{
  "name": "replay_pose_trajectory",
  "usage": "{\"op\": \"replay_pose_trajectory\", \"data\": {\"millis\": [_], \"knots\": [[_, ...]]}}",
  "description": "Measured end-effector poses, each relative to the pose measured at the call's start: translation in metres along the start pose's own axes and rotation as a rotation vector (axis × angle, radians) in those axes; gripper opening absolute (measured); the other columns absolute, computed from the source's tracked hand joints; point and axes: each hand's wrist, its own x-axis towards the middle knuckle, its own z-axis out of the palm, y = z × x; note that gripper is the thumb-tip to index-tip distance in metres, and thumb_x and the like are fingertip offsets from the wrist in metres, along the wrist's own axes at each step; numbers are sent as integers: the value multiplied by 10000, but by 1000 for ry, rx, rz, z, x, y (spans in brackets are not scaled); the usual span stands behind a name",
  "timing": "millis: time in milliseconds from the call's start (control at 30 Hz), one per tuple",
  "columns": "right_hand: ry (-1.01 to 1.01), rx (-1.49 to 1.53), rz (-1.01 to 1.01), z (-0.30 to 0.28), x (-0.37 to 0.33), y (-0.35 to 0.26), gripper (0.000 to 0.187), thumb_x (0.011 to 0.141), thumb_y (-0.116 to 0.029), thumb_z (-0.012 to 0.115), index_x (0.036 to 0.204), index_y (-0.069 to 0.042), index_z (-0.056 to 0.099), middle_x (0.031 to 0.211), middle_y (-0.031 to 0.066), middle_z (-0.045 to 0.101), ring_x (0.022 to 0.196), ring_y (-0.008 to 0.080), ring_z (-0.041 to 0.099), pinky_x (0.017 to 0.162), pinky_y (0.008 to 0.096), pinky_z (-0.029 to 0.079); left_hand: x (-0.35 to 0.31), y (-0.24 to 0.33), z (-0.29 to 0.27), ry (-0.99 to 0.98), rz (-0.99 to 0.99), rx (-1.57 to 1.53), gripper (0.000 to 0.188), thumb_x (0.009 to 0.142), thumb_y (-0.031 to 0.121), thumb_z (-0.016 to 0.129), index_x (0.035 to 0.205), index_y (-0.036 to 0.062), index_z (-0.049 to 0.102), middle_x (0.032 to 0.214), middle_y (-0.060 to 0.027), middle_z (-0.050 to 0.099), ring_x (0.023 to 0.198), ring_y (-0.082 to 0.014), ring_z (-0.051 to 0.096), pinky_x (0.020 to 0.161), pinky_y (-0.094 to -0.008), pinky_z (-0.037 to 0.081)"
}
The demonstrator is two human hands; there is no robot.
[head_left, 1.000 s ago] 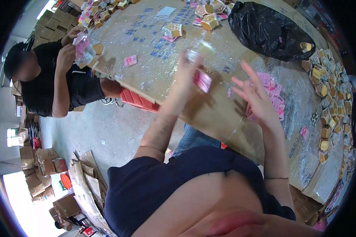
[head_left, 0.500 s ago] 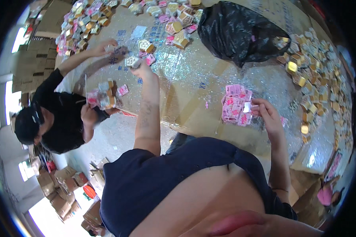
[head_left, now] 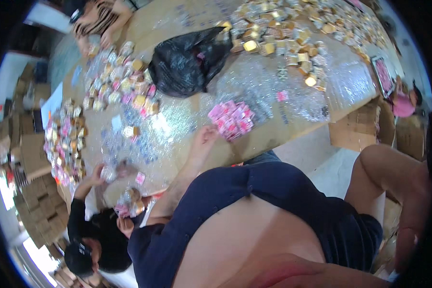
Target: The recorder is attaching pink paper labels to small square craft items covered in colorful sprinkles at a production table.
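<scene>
My left hand (head_left: 206, 136) is at the near-left edge of a pile of pink printed cards (head_left: 231, 119). Its fingers are curled in; anything between them is too small to make out. Raised off the table at the far right edge of the view, my right hand (head_left: 414, 211) is blurred and partly in shadow, so its fingers do not show clearly. A small gold-sided box (head_left: 131, 132) lies left of the cards on clear bubble wrap. One loose pink card (head_left: 282, 96) lies right of the pile.
A black plastic bag (head_left: 187, 62) sits beyond the cards. Heaps of small gold and silver boxes (head_left: 297, 45) cover the far right. More boxes mixed with pink cards (head_left: 125, 86) lie left. A co-worker in black (head_left: 105, 235) handles boxes at the left; another (head_left: 98, 24) works opposite.
The view has swung to the right. My left hand has come to the pink cards and no longer visibly holds the silver-topped box. My right hand has left the cards and risen.
</scene>
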Motion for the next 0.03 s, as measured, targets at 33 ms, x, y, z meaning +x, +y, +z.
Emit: {"op": "replay_pose_trajectory", "data": {"millis": [33], "knots": [[11,-38,1,-2,-7,8,315,845,-412,580,749,-115,537,850,67,516,870,240,517,722,403,407,6,42,12,39,131,44,262,930,106,589,1181,32,576,1080,-50,623,1023,-133,564,917,-282,426]]}}
